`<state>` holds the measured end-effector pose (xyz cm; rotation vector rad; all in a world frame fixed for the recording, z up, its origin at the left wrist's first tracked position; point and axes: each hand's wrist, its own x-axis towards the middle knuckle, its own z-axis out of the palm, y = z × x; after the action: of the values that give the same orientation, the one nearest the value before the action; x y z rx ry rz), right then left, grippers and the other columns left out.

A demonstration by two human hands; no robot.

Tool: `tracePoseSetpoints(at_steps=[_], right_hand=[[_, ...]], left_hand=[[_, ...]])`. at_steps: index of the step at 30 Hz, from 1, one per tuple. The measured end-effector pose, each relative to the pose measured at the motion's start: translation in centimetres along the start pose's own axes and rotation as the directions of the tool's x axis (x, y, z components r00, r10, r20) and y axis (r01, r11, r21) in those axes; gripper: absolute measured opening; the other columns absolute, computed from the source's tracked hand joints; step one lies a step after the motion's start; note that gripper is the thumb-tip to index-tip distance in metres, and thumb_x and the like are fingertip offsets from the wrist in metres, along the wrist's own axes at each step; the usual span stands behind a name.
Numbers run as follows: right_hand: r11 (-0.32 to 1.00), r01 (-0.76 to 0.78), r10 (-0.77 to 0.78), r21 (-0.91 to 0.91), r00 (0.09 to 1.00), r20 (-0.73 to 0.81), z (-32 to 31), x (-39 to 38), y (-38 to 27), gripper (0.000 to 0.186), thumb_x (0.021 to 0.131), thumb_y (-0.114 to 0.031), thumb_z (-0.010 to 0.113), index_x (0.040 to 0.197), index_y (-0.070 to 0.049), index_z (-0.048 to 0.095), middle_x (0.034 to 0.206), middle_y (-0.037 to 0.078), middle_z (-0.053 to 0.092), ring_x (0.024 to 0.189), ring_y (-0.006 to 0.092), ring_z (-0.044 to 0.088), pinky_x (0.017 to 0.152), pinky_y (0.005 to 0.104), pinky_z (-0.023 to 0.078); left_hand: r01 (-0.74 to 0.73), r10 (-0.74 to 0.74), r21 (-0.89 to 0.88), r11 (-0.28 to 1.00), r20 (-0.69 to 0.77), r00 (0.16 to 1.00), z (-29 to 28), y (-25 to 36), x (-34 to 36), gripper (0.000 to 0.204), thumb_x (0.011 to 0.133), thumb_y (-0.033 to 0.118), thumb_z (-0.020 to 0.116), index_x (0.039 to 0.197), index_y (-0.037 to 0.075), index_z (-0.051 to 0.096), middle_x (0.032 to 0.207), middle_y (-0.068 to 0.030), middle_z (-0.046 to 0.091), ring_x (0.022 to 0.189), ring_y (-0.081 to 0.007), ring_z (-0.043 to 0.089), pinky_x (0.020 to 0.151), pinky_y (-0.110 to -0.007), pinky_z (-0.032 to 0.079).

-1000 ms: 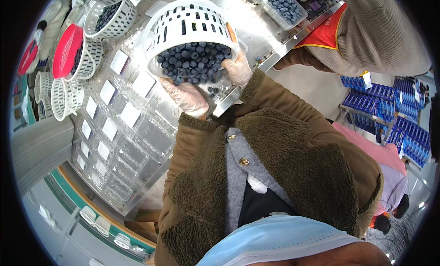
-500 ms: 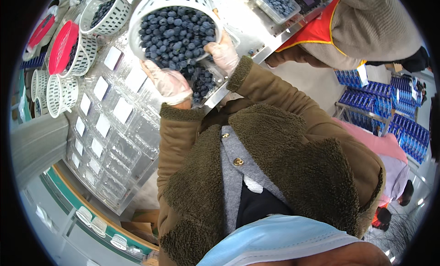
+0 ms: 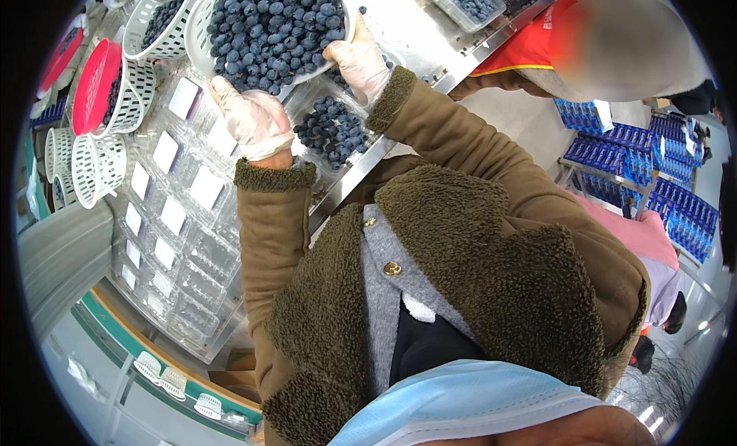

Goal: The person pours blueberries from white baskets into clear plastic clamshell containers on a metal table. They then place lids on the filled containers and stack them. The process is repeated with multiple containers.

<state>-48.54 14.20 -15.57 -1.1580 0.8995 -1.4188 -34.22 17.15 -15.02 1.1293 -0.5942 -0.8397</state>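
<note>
Gripping in gloved left hand and right hand a tilted white perforated plastic basket heaped with dark-blue blueberries, near one already berry-laden clear plastic tray along the metal counter's near edge and unfilled clear trays toward its left corner.

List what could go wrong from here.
1. Spill: the white basket is tilted toward the person, with blueberries near its lower rim; more tilt could send some wide.
2. Roll-off: the lower berry heap sits close to the table's metal edge, so strays might drop.
3. Bruising: the right hand has its thumb at the rim by the berries; a tighter grip might squash some.
</note>
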Motion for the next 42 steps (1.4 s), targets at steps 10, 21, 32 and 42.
tracePoseSetpoints(at_steps=[10, 21, 32, 42], right_hand=[[0.972, -0.021, 0.000, 0.232, 0.996, 0.089, 1.8, 2.9, 1.8, 0.057, 0.067, 0.005, 0.040, 0.123, -0.001, 0.040, 0.106, 0.008, 0.054, 0.093, 0.0171, 0.053, 0.079, 0.0310, 0.046], [0.964, 0.253, -0.243, -0.078, 0.962, 0.126, 2.4, 4.3, 3.7, 0.085, 0.062, 0.013, 0.036, 0.141, -0.008, 0.012, 0.133, 0.007, 0.033, 0.114, 0.0143, 0.035, 0.094, 0.0226, 0.029], [0.997, 0.062, -0.065, 0.047, 0.994, 0.086, 2.9, 4.9, 3.8, 0.076, 0.069, 0.009, 0.039, 0.139, -0.008, 0.015, 0.115, 0.007, 0.047, 0.091, 0.0126, 0.049, 0.078, 0.0234, 0.045], [0.995, 0.014, -0.013, 0.102, 1.000, -0.011, 3.2, 5.6, 4.1, 0.050, 0.071, 0.007, 0.048, 0.120, 0.002, 0.036, 0.093, 0.011, 0.052, 0.072, 0.0190, 0.058, 0.066, 0.0306, 0.054]], left_hand=[[-0.188, 0.216, 0.302, 0.934, -0.061, 0.974, -1.4, -2.3, 3.2, 0.044, 0.092, 0.033, 0.044, 0.119, -0.001, 0.043, 0.102, -0.0138, 0.058, 0.086, -0.0233, 0.055, 0.081, -0.031, 0.042], [0.127, -0.135, -0.341, 0.931, 0.001, 0.991, -1.4, -4.1, 5.0, 0.055, 0.087, 0.044, 0.048, 0.124, 0.004, 0.042, 0.114, -0.0115, 0.050, 0.100, -0.0200, 0.047, 0.089, -0.028, 0.037], [0.004, -0.022, -0.310, 0.951, -0.055, 0.998, -0.7, -2.4, 5.8, 0.046, 0.092, 0.038, 0.039, 0.127, 0.007, 0.040, 0.127, -0.0107, 0.041, 0.110, -0.0213, 0.043, 0.095, -0.034, 0.033], [0.120, -0.108, -0.417, 0.901, 0.051, 0.993, -0.7, -2.9, 7.2, 0.043, 0.093, 0.033, 0.042, 0.120, 0.000, 0.044, 0.119, -0.0108, 0.050, 0.104, -0.0188, 0.048, 0.091, -0.030, 0.039]])
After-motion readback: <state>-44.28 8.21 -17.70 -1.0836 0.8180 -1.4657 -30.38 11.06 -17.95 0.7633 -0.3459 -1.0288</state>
